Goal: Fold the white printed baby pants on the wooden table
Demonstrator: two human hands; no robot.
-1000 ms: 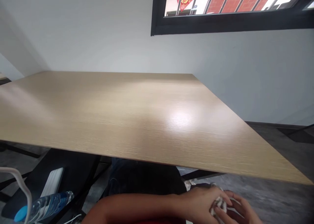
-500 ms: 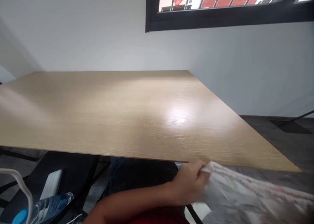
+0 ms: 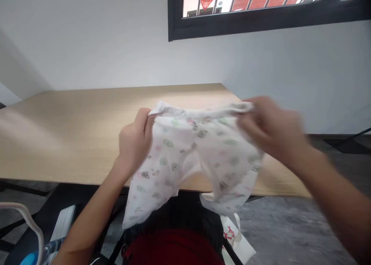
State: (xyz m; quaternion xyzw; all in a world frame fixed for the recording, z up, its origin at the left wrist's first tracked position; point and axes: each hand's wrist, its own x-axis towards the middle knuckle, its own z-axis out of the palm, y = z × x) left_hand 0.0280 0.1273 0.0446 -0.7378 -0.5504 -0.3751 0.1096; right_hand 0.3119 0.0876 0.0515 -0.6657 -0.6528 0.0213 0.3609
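A small pair of white pants (image 3: 171, 156) with a gathered waistband and green, pink and dark prints hangs stretched between my hands. My left hand (image 3: 135, 139) pinches the waistband's left end. At the other end, my right hand (image 3: 269, 127), somewhat blurred, grips the waistband. Both legs of the pants dangle over the near edge of the wooden table (image 3: 72, 141) and above my lap.
A dark window frame (image 3: 261, 29) is set in the pale wall behind the table. On the left, a bottle with a blue cap (image 3: 29, 258) and a white box-like object (image 3: 64, 220) lie on a black chair. A white bag (image 3: 239, 243) with red writing is low at right.
The pants came up from the lower right and are now spread out in front of me. My left hand moved left and up; my right hand came into view holding the other end.
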